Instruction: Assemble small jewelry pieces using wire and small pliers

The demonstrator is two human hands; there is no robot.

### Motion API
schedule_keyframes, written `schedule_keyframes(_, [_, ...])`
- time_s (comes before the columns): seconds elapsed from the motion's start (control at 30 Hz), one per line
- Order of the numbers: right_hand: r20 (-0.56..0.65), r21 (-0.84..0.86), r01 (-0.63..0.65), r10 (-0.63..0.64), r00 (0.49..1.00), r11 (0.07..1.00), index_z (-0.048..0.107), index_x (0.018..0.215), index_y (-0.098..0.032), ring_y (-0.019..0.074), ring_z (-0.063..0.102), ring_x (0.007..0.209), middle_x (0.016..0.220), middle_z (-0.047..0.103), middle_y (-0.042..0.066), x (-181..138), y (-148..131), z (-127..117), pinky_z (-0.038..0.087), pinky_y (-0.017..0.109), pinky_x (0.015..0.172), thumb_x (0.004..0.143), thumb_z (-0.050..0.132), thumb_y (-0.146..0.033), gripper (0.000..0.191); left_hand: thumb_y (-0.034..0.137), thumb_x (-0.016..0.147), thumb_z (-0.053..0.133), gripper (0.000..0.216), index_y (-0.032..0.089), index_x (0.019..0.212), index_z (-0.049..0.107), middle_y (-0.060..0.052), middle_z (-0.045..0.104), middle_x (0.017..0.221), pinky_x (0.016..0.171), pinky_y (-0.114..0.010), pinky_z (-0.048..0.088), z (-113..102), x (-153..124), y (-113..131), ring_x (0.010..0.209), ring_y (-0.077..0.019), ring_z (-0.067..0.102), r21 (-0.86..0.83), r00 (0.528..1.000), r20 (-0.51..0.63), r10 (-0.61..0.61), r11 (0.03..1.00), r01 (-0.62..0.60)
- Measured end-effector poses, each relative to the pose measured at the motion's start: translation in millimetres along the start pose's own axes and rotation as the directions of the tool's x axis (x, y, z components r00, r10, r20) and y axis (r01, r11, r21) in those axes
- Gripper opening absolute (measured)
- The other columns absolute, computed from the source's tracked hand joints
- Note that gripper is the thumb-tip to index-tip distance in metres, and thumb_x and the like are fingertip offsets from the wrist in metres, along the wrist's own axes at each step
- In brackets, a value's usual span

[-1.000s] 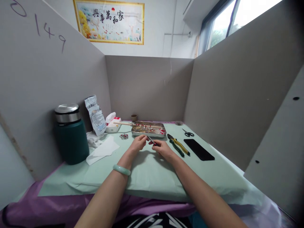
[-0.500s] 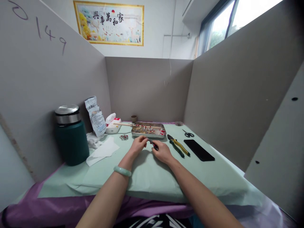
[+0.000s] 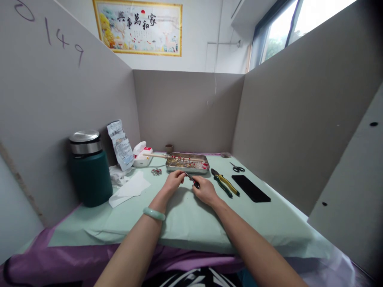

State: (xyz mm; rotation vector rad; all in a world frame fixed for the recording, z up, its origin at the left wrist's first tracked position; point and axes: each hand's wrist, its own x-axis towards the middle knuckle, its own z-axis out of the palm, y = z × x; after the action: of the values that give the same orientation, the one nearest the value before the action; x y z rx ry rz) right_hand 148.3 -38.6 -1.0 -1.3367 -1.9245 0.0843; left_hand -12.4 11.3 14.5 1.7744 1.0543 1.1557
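Note:
My left hand (image 3: pixel 174 181), with a pale green bangle (image 3: pixel 153 214) on its wrist, is pinched on something too small to make out just in front of a metal tray (image 3: pixel 187 169). My right hand (image 3: pixel 204 190) is closed round a small dark pair of pliers (image 3: pixel 191 179), whose tip points toward my left fingertips. Both hands hover over the pale green table cover (image 3: pixel 191 223). The tray holds several small red and gold beads, and a thin wooden stick (image 3: pixel 155 156) lies across it.
Green-and-yellow pliers (image 3: pixel 225 183), small scissors (image 3: pixel 237 168) and a black phone (image 3: pixel 250 188) lie to the right. On the left stand a dark green flask (image 3: pixel 89 169), a foil packet (image 3: pixel 121 144), white tissues (image 3: pixel 129 189), a tissue box (image 3: pixel 141 157) and a bead cluster (image 3: pixel 156 172). Grey partitions enclose the desk.
My right hand has slid slightly toward my left hand and the pliers' tip now sits nearer my left fingertips. Nothing else has moved.

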Motion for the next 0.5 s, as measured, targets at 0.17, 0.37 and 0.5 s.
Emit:
schedule_keyframes(0.17, [-0.011,0.07,-0.004,0.004,1.0,0.998,0.065,0.104,-0.02,0.0182,0.058,0.088,0.099,0.066,0.005,1.3,1.6,2.6,0.042,0.026,0.079,0.071,0.05,-0.015,0.036,0.036,0.075,0.047,0.025,0.015,0.076,0.06,0.004,0.044,0.051,0.049,-0.022,0.03,-0.5,0.3,-0.4,0.048,-0.0085,0.038,0.047,0.998,-0.017,0.056,0.997,-0.055])
schedule_keyframes(0.37, [0.072,0.257,-0.064,0.047,0.996,0.964,0.067,0.101,-0.017,0.0164,0.058,0.076,0.087,0.068,0.002,4.7,5.2,6.6,0.042,0.026,0.072,0.071,0.048,-0.018,0.035,0.036,0.073,0.049,0.023,0.016,0.068,0.059,0.003,0.047,0.051,0.054,-0.023,0.033,1.2,0.7,-1.3,0.052,-0.0106,0.043,0.104,0.994,-0.057,0.092,0.991,-0.085])
schedule_keyframes(0.5, [0.077,0.188,-0.077,0.064,0.995,0.979,0.066,0.102,-0.019,0.0166,0.057,0.076,0.087,0.067,0.002,4.0,4.6,6.0,0.041,0.026,0.071,0.071,0.051,-0.021,0.034,0.036,0.073,0.05,0.023,0.016,0.069,0.059,0.002,0.051,0.052,0.055,-0.024,0.034,1.3,2.2,-4.7,0.052,-0.0113,0.045,0.117,0.993,-0.069,0.095,0.989,-0.087])
